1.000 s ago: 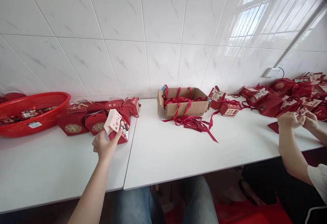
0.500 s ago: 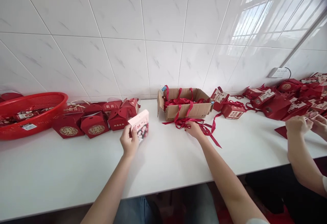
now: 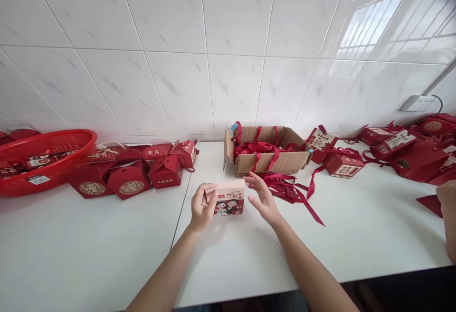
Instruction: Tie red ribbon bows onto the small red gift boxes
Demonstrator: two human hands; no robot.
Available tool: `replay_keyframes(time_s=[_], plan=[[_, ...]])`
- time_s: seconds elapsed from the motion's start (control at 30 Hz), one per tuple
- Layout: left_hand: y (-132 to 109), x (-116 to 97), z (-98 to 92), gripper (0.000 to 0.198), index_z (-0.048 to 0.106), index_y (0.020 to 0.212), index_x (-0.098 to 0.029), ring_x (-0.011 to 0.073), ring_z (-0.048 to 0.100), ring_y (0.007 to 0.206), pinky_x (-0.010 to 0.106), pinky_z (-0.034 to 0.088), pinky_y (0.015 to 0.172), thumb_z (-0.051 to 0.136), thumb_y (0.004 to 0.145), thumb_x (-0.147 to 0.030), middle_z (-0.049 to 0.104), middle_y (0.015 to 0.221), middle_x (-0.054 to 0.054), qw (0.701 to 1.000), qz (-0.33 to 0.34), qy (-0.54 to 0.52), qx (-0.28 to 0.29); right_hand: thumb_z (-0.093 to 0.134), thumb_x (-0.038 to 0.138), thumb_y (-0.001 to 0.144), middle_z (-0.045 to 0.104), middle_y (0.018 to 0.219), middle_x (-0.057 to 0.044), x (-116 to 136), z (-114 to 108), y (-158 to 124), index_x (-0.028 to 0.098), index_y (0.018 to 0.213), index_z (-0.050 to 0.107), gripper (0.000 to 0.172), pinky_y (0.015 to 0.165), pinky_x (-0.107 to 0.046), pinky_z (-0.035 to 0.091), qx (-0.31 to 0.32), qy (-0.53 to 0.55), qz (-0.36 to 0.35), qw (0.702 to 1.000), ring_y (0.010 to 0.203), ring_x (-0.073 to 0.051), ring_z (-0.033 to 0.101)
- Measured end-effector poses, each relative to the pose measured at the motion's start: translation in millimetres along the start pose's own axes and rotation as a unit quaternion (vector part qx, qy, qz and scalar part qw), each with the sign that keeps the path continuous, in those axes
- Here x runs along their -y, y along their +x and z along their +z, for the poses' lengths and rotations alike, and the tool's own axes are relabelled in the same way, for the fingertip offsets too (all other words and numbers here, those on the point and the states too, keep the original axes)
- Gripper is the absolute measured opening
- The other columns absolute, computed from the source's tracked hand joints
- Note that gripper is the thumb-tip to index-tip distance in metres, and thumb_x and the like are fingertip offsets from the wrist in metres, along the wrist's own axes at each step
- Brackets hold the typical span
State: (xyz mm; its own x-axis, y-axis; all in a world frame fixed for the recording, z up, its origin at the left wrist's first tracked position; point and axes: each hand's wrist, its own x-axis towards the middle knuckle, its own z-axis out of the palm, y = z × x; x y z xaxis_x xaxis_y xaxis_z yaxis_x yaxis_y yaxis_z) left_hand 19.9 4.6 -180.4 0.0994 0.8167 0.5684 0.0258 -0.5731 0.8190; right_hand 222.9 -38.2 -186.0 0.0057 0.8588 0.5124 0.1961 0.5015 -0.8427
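My left hand (image 3: 204, 207) grips the left side of a small pale pink gift box (image 3: 230, 206), its front printed with a cartoon couple on red. The box is upright at or just above the white table. On its other side my right hand (image 3: 262, 198) has thumb and fingers apart, fingertips close to the box's right edge; whether they touch it I cannot tell. Behind my right hand, a heap of dark red ribbons (image 3: 285, 187) lies on the table in front of a cardboard box (image 3: 285, 162) with more ribbons in it.
To the left stand a red plastic basket (image 3: 80, 153) with small packets inside and several red gift boxes (image 3: 130, 179). At right are more red boxes (image 3: 344, 162), a larger red pile (image 3: 409, 160) and a co-worker's hand (image 3: 448, 217). A tiled wall runs behind the table.
My right hand has left the ribbon heap and come beside the pink box. My left hand has brought the box to the middle, its front turned toward me. The view has shifted slightly.
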Motion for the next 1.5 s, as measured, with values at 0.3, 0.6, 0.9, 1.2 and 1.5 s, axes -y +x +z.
replay_keyframes(time_s=[0.3, 0.6, 0.9, 1.2, 1.5], plan=[[-0.3, -12.8, 0.9, 0.016, 0.051, 0.088, -0.020, 0.0140, 0.052, 0.073, 0.025, 0.043, 0.066, 0.057, 0.083, -0.034, 0.050, 0.083, 0.002, 0.997, -0.047, -0.010, 0.067, 0.060, 0.036, 0.083, 0.061, 0.073, -0.002, 10.8, 17.6, -7.0, 0.021, 0.075, 0.061, 0.017, 0.069, -0.032, 0.047, -0.021, -0.014, -0.003, 1.000, 0.070, -0.016, 0.057], [5.8, -6.2, -3.8, 0.026, 0.053, 0.076, -0.017, 0.0245, 0.060, 0.097, 0.036, 0.048, 0.080, 0.066, 0.076, -0.039, 0.064, 0.099, 0.010, 0.969, -0.169, -0.142, 0.112, 0.031, 0.053, 0.092, 0.065, 0.081, -0.007, -7.0, 0.4, 2.1, 0.021, 0.084, 0.064, 0.048, 0.074, -0.034, 0.047, -0.026, -0.052, 0.007, 0.998, 0.080, -0.019, 0.060], [9.7, 6.5, -8.8, 0.029, 0.053, 0.078, -0.017, 0.0204, 0.064, 0.081, 0.032, 0.050, 0.069, 0.070, 0.073, -0.039, 0.068, 0.093, 0.009, 0.954, -0.217, -0.172, 0.112, 0.052, 0.026, 0.080, 0.066, 0.081, -0.006, -49.8, -53.5, 12.8, 0.019, 0.075, 0.065, 0.015, 0.071, -0.032, 0.045, -0.091, -0.302, 0.206, 0.926, 0.077, -0.021, 0.060], [10.8, 11.6, -9.4, 0.030, 0.054, 0.076, -0.017, 0.0155, 0.059, 0.069, 0.027, 0.048, 0.063, 0.071, 0.071, -0.041, 0.064, 0.078, 0.003, 0.961, -0.208, -0.151, 0.105, 0.063, 0.020, 0.072, 0.064, 0.090, -0.006, -60.8, -47.1, 13.1, 0.018, 0.080, 0.065, 0.008, 0.076, -0.032, 0.043, -0.068, -0.348, 0.254, 0.900, 0.083, -0.021, 0.059], [10.9, 12.6, -9.8, 0.028, 0.053, 0.076, -0.017, 0.0145, 0.057, 0.068, 0.026, 0.047, 0.063, 0.069, 0.073, -0.040, 0.061, 0.075, 0.001, 0.959, -0.207, -0.161, 0.110, 0.061, 0.018, 0.069, 0.062, 0.073, -0.002, -61.9, -48.5, 13.8, 0.019, 0.077, 0.056, 0.009, 0.060, -0.028, 0.040, -0.066, -0.332, 0.274, 0.900, 0.067, -0.018, 0.055]])
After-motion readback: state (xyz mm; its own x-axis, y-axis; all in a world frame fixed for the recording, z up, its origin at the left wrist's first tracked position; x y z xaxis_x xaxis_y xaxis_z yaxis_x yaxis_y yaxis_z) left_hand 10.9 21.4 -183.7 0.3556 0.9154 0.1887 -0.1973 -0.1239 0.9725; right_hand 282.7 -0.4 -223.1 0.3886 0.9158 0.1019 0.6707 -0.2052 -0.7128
